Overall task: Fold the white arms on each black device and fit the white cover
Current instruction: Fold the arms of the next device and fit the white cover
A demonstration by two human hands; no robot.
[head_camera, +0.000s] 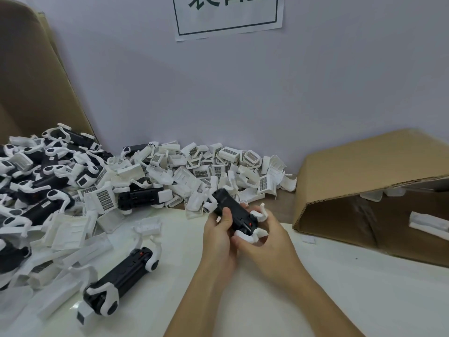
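Both hands grip one black device [233,212]: left hand [220,231] around its body, right hand [264,239] pinching a white arm [245,237].

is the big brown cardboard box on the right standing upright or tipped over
Tipped over: the brown cardboard box lies on its side, opening facing the person.

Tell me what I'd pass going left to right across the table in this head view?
Heap of black devices with white arms → lone black device lying on the white table → black device held in both hands → brown cardboard box tipped on its side.
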